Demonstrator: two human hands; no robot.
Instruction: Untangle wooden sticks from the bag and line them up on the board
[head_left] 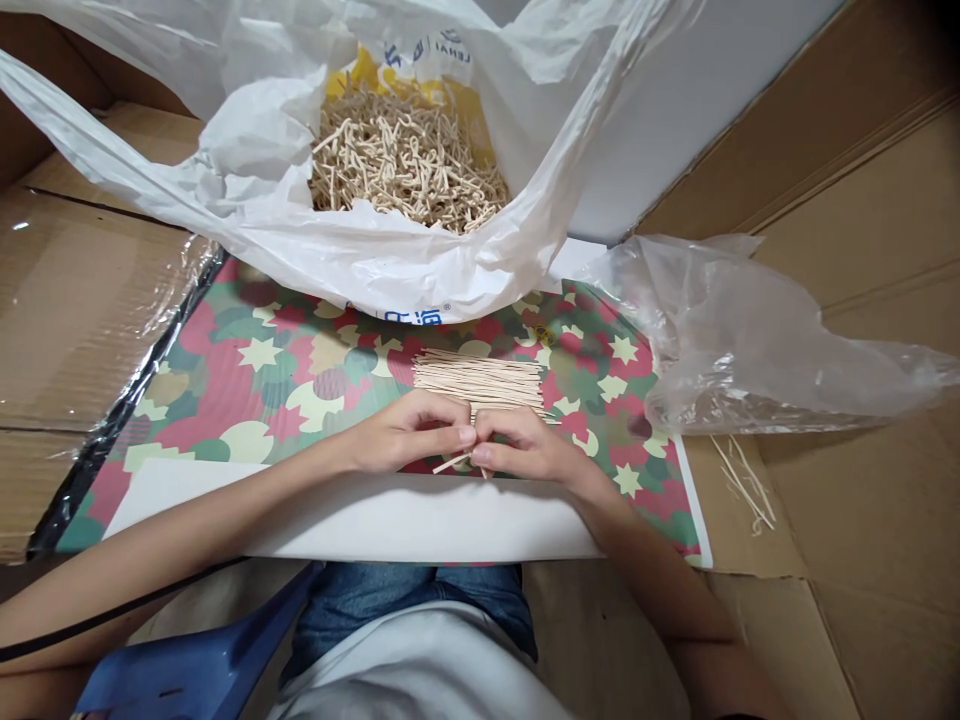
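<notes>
My left hand point(420, 432) and my right hand point(521, 443) meet fingertip to fingertip over the near side of the patterned table cover. Between them they pinch a thin pale strand point(450, 464), whose loose ends stick out below the fingers. Both hands are closed, thumbs pressed against the bent index fingers. Just beyond the hands lies a row of straight pale strands point(480, 378), side by side on the cover. Part of that row is hidden behind my fingers.
A white plastic bag point(352, 265) at the back holds a heap of knotted pale strands point(409, 160). To the right lies a clear plastic bag point(750, 340), with a few loose strands point(746, 485) on cardboard. Cardboard point(82, 310) flanks the left; a blue stool point(187, 660) stands below.
</notes>
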